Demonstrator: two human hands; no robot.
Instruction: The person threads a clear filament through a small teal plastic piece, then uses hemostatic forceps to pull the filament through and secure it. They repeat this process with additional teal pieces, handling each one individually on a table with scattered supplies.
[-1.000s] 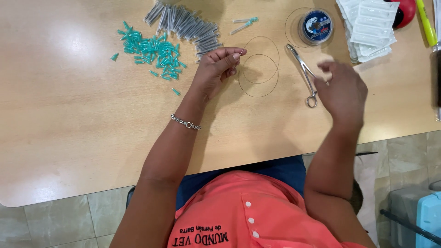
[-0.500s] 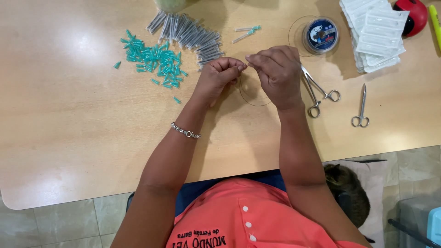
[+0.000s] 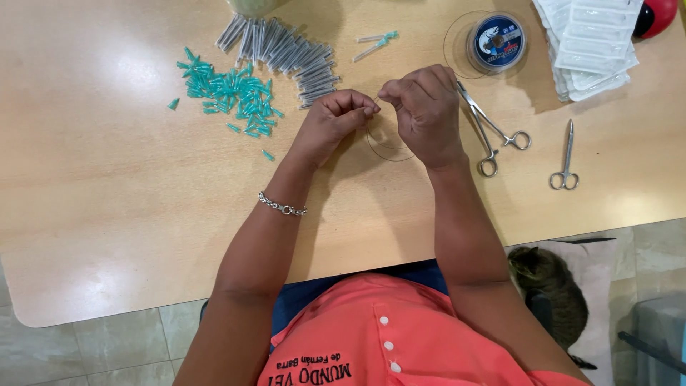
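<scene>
My left hand [image 3: 336, 118] and my right hand [image 3: 425, 107] meet over the middle of the wooden table [image 3: 107, 186], fingertips almost touching. Both pinch a thin clear line [image 3: 389, 146] that hangs in a loop under them; what sits at the pinch is too small to tell. A silver bracelet [image 3: 282, 207] circles my left wrist. Just right of my right hand lie metal forceps [image 3: 493, 132].
Teal plastic caps [image 3: 229, 93] and a heap of clear tubes [image 3: 286, 53] lie at the back left. A blue line spool [image 3: 496, 43], white sealed packets [image 3: 589, 43] and small scissors [image 3: 566, 161] lie to the right. A cat [image 3: 550, 286] sits on the floor.
My right hand left the forceps on the table and moved left to meet my left hand. Both now pinch the line.
</scene>
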